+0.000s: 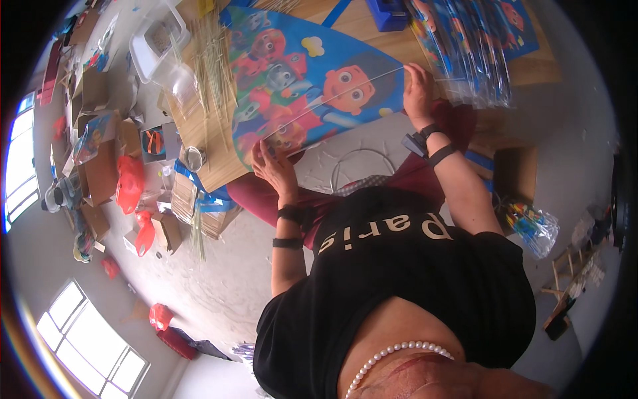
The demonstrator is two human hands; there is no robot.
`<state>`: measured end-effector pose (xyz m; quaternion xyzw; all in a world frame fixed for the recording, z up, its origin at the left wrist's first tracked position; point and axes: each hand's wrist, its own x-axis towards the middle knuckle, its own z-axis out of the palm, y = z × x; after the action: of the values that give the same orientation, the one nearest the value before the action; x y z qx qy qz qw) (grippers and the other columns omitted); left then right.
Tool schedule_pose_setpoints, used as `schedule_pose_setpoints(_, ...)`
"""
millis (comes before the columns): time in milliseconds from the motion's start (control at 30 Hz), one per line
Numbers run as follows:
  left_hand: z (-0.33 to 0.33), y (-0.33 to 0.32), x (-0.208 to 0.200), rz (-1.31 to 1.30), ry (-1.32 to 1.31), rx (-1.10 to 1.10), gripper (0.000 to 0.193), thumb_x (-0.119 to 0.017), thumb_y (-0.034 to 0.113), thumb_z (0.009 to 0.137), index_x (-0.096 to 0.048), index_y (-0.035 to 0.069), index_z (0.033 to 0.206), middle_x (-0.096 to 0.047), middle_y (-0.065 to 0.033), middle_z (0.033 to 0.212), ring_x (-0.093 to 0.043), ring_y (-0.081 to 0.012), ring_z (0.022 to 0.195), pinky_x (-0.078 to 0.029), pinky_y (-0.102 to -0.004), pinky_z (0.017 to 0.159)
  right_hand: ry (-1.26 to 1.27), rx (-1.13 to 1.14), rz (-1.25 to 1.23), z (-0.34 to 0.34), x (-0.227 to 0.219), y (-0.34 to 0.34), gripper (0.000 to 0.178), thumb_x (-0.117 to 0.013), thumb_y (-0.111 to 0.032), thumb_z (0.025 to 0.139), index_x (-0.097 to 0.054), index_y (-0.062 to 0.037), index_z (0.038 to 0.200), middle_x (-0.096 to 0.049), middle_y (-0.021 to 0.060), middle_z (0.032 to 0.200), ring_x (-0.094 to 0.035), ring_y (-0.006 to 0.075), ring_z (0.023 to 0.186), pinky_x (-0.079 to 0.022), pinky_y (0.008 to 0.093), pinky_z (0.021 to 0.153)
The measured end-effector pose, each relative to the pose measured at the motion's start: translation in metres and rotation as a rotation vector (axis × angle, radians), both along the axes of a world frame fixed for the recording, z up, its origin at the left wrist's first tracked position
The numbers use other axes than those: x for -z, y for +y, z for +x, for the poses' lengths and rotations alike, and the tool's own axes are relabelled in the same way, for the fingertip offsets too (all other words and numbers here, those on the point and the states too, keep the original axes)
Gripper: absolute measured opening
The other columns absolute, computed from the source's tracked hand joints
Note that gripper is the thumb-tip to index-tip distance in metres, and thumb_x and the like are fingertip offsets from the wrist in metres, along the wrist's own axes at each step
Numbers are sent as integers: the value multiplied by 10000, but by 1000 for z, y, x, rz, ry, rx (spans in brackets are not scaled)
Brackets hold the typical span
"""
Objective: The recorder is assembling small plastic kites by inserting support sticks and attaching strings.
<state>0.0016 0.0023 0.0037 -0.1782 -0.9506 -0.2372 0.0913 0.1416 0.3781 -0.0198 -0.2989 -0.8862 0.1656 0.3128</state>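
Note:
A blue sheet (342,50) printed with cartoon figures, shaped like a kite, lies on the wooden table in front of me. Across it, slantwise, runs a thin pale rod (332,104). My left hand (274,171) is closed at the rod's lower left end, thumb and fingers pinching by the sheet's near edge. At the upper right end, my right hand (417,93) grips the rod with its fingertips, beside the sheet's right corner. The contact under the fingers is partly hidden.
Loose thin sticks (211,66) lie left of the sheet, near a clear plastic tub (159,43). Plastic-wrapped printed packs (468,53) and a blue bin (387,16) sit to the right and far side. A cardboard box (515,173) stands right of me.

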Motion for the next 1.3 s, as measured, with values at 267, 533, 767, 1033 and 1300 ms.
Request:
schedule_pose_setpoints(267, 0, -1, 2, -7, -10, -7, 510, -621, 234, 943, -497, 79, 1413, -444, -125, 1458, -393, -341, 1342, -298, -489, 1083, 3, 12, 2, -1, 0, 0, 457, -550, 110, 806, -568, -61, 1230, -586, 140, 1245, -529, 351, 1197, -408, 457, 1047)
schedule_pose_setpoints(533, -1, -2, 3, 7, -19, -10, 504, -611, 226, 941, -501, 73, 1409, -444, -126, 1456, -387, -338, 1352, -290, -489, 1090, -4, 7, 9, -1, -1, 0, 477, -562, 114, 797, -563, -62, 1241, -583, 139, 1250, -530, 349, 1193, -409, 456, 1044)
schedule_pose_setpoints(767, 0, -1, 2, 14, -28, -12, 495, -602, 228, 948, -504, 61, 1403, -444, -140, 1452, -381, -345, 1359, -277, -495, 1104, 8, -9, 19, -1, -3, -1, 463, -547, 109, 810, -570, -59, 1242, -584, 136, 1243, -532, 347, 1191, -411, 457, 1041)
schedule_pose_setpoints(1033, 0, -1, 1, 17, -23, 2, 491, -594, 215, 950, -496, 55, 1403, -443, -153, 1448, -382, -352, 1359, -277, -502, 1106, 11, -2, 29, -1, 1, 0, 462, -550, 107, 822, -573, -76, 1245, -586, 129, 1234, -538, 344, 1176, -423, 457, 1026)
schedule_pose_setpoints(1300, -1, -3, 2, 23, -14, 10, 487, -592, 203, 948, -496, 49, 1400, -445, -159, 1445, -384, -356, 1355, -285, -502, 1102, 11, 2, 30, -2, 1, -1, 461, -549, 106, 823, -576, -76, 1245, -588, 132, 1230, -539, 346, 1175, -420, 460, 1026)
